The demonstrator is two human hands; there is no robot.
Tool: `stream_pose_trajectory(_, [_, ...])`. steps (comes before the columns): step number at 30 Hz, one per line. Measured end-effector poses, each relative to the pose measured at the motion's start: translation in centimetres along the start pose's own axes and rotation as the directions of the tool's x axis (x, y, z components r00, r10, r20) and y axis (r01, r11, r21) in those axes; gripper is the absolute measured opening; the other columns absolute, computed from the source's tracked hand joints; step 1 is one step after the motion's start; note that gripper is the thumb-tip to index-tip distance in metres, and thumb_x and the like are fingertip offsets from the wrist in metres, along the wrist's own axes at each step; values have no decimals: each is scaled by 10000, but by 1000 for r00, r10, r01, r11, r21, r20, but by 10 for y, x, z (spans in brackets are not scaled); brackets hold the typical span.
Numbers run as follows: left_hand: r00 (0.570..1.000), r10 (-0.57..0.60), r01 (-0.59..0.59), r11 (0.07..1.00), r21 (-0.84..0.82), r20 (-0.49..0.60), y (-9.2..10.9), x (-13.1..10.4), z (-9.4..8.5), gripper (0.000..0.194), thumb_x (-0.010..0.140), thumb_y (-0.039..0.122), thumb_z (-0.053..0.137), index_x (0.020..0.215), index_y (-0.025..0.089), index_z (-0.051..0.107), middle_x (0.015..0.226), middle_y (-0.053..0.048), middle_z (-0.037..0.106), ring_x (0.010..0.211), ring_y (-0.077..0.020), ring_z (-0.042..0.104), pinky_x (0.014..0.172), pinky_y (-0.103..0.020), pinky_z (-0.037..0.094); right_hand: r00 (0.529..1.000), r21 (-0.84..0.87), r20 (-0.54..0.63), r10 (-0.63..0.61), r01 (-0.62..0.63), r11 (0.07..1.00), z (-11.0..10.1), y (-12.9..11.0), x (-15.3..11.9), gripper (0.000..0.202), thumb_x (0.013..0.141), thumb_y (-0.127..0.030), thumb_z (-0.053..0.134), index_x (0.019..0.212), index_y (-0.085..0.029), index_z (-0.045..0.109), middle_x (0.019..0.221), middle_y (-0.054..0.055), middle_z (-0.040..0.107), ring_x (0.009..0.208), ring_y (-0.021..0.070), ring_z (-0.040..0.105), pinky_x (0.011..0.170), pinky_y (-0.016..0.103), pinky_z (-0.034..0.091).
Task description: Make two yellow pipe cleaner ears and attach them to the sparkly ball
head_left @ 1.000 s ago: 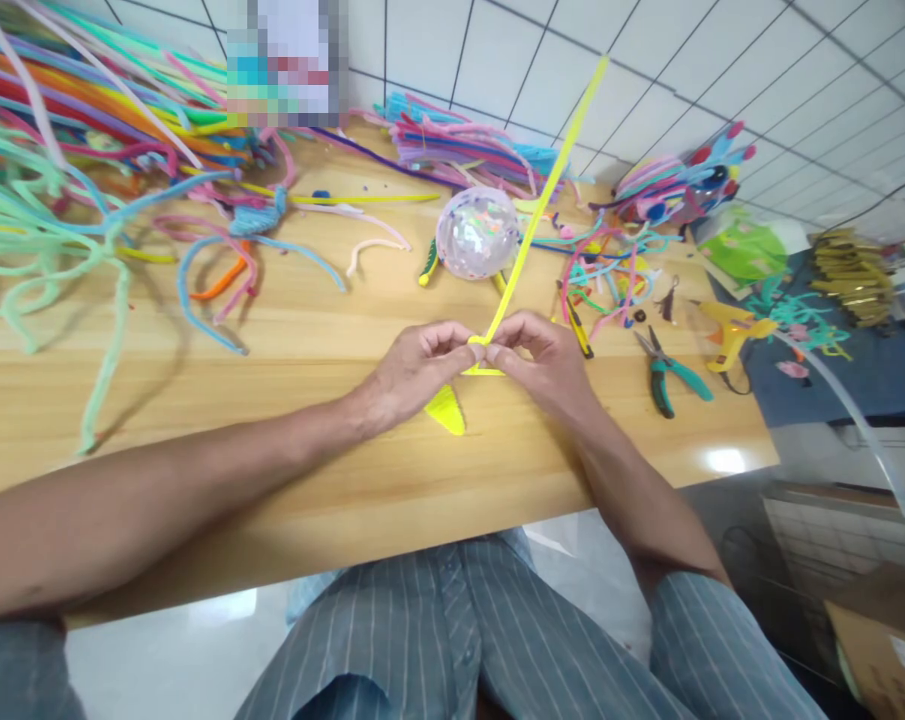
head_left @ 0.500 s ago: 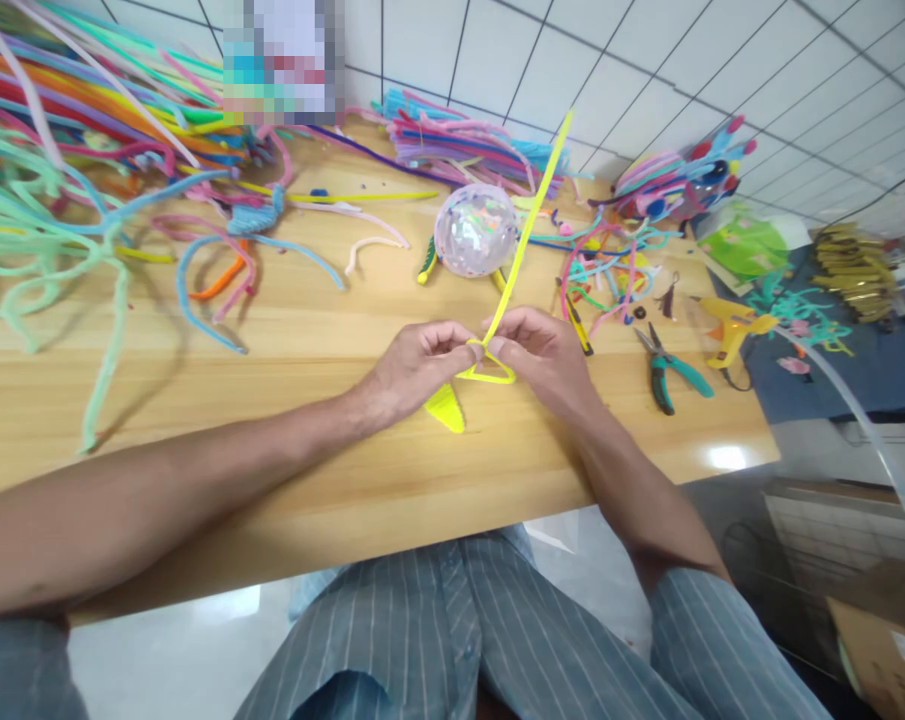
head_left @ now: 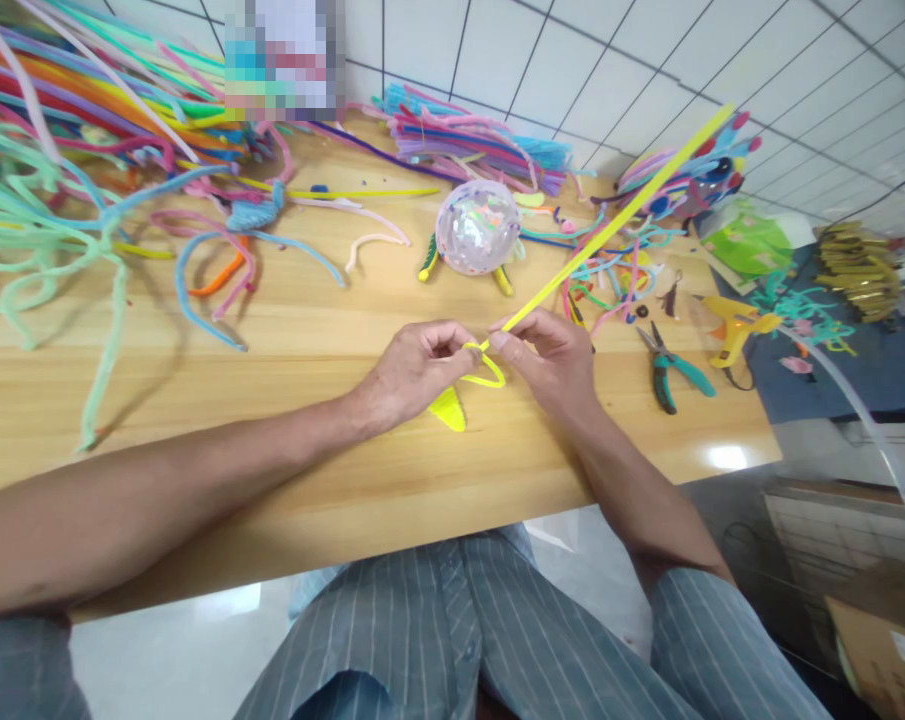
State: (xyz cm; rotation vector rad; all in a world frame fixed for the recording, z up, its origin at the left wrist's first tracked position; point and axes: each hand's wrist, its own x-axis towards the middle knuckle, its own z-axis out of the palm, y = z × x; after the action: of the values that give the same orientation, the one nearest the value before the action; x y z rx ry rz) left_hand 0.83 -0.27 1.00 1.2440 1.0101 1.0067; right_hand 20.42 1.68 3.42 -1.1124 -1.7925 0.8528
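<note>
A long yellow pipe cleaner (head_left: 617, 225) is pinched between the fingertips of my right hand (head_left: 549, 360), its free end slanting up to the right. Close beside it, my left hand (head_left: 418, 370) pinches the same pipe cleaner near its looped end, where a small yellow loop (head_left: 493, 378) hangs between the hands. Under my left fingers lies a flat, tapered yellow piece (head_left: 448, 410); whether it joins the loop is hidden. Just beyond the hands sits a clear round bowl (head_left: 479, 228) with shiny bits in it.
Teal-handled pliers (head_left: 673, 370) and a yellow glue gun (head_left: 731, 325) lie at the right. Bundles of coloured pipe cleaners (head_left: 474, 140) line the wall. Pale green stems (head_left: 107, 330) spread over the left of the wooden table (head_left: 272, 500).
The long end of the yellow pipe cleaner has swung from nearly upright down to the right. The loop has become narrower. My left hand has hardly moved.
</note>
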Motion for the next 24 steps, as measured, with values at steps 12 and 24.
stream_pose_trajectory(12, [988,-92,68,980,-187,-126,7,2,2,252,698,398,822,715,176,703,623,40,598,571,-89,444,557,-240,350,860,-390,110,-498,499,774,1,2,-8,150,1003,-187,701,1025,-291,807,980,15,869,924,220,819,890,412,650])
stream_pose_trajectory(24, [989,-109,64,921,-383,-96,4,4,2,455,642,511,999,845,167,782,732,0,716,676,-123,621,696,-263,547,728,-493,188,-659,650,578,-3,10,-7,227,1020,-159,673,1152,-293,800,1100,36,862,1078,235,767,955,416,612])
